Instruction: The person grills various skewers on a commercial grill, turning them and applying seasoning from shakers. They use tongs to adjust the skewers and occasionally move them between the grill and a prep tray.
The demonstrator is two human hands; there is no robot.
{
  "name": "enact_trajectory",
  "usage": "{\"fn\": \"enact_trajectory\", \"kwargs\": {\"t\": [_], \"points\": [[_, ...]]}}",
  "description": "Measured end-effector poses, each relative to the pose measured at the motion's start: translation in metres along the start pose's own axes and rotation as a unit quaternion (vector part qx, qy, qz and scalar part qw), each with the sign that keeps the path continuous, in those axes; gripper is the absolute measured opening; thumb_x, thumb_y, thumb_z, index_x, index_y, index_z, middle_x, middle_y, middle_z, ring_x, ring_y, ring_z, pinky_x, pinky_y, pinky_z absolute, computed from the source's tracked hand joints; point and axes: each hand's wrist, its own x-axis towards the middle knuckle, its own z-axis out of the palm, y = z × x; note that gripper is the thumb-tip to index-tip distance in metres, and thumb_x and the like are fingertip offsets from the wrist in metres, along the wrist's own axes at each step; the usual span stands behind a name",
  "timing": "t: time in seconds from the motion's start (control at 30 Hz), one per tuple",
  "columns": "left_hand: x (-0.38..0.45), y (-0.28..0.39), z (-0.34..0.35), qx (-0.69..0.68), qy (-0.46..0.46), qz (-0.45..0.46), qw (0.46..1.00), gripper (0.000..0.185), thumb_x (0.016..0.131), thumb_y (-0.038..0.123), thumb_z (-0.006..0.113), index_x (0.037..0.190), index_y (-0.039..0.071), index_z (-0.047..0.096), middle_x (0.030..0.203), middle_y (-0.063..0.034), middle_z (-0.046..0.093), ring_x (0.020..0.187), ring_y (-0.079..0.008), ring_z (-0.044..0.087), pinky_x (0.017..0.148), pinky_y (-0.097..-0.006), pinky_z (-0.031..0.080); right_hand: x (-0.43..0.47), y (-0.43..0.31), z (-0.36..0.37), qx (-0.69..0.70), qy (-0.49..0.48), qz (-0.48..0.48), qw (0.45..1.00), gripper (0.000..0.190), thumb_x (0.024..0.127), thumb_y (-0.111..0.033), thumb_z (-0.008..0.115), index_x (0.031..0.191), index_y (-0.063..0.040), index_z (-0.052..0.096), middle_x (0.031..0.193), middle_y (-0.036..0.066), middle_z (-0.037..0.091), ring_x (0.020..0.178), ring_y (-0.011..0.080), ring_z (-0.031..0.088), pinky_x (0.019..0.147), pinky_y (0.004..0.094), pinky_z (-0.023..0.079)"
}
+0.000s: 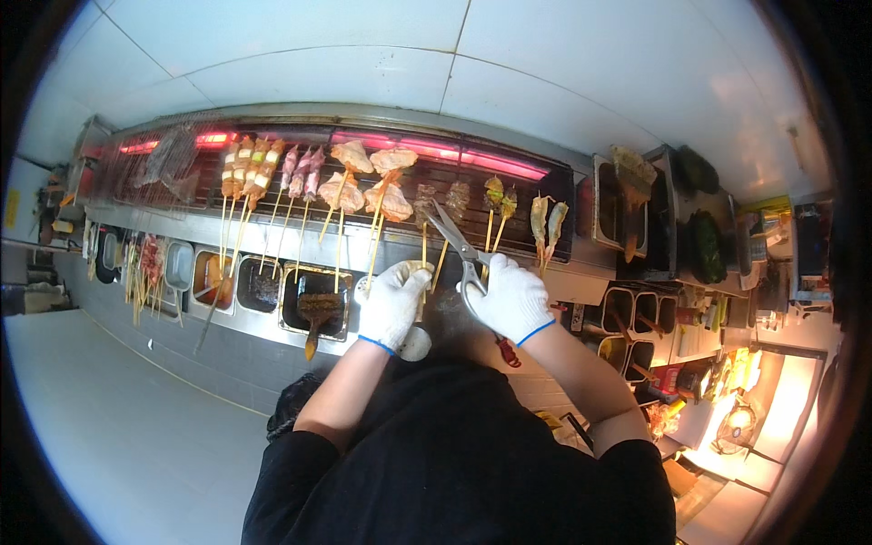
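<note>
My left hand (390,310), in a white knit glove, pinches the bamboo stick of a dark meat skewer (424,201) on the grill. In my right hand (512,298), also gloved, is a pair of metal scissors (466,251). Their blades point up and left, with the tips at the lower edge of that meat; whether they touch it I cannot tell. Just right of it lies a second dark meat skewer (457,203). Chicken wing skewers (385,197) rest to the left, and green vegetable skewers (501,199) and shrimp skewers (548,225) to the right.
Red heating elements (436,151) glow along the back of the grill (558,238). Wrapped meat skewers (303,174) and mixed skewers (252,167) lie further left. In front stand metal sauce pans (259,283), one with a brush (317,317). Another brush (633,197) rests over a pan at right.
</note>
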Motion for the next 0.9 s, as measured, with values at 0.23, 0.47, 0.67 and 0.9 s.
{"fn": "enact_trajectory", "kwargs": {"t": [0.23, 0.47, 0.67, 0.9], "points": [[-0.001, -0.004, 0.021, -0.066, 0.018, -0.029, 0.997, 0.015, 0.104, 0.013, 0.062, 0.112, 0.003, 0.069, 0.075, 0.0011, 0.061, 0.051, -0.007, 0.051, 0.045, -0.0226, 0.043, 0.001, -0.025, 0.015, 0.028, -0.042, 0.067, 0.996, 0.06, 0.094, -0.055, 0.063, 0.108, 0.003, 0.059, 0.097, 0.022, 0.072, 0.086, 0.0354, 0.076, 0.071, 0.048, 0.061], [-0.012, -0.006, 0.024, -0.092, 0.0, 0.032, 0.995, 0.018, 0.104, 0.015, 0.063, 0.116, 0.004, 0.069, 0.079, 0.0027, 0.063, 0.051, -0.0041, 0.05, 0.045, -0.0202, 0.04, -0.014, -0.008, -0.01, 0.157, 0.028, 0.075, 0.984, 0.058, 0.093, -0.053, 0.066, 0.107, 0.003, 0.059, 0.091, 0.027, 0.072, 0.09, 0.0449, 0.072, 0.08, 0.053, 0.058], [-0.018, 0.006, 0.024, -0.087, -0.036, 0.062, 0.994, 0.02, 0.105, 0.016, 0.062, 0.12, 0.003, 0.067, 0.08, 0.0031, 0.063, 0.053, -0.0032, 0.048, 0.047, -0.0195, 0.04, -0.019, -0.012, -0.007, 0.135, 0.068, 0.044, 0.988, 0.056, 0.093, -0.05, 0.067, 0.11, 0.002, 0.057, 0.097, 0.027, 0.07, 0.089, 0.0445, 0.072, 0.078, 0.0534, 0.057], [-0.017, 0.015, 0.024, -0.091, -0.027, 0.084, 0.992, 0.021, 0.105, 0.016, 0.064, 0.12, 0.003, 0.067, 0.081, 0.0032, 0.062, 0.055, -0.0037, 0.05, 0.049, -0.0197, 0.041, -0.014, -0.01, -0.01, 0.248, 0.098, 0.061, 0.962, 0.053, 0.094, -0.051, 0.069, 0.115, -0.003, 0.061, 0.091, 0.027, 0.072, 0.09, 0.0451, 0.071, 0.078, 0.0546, 0.055]]}}
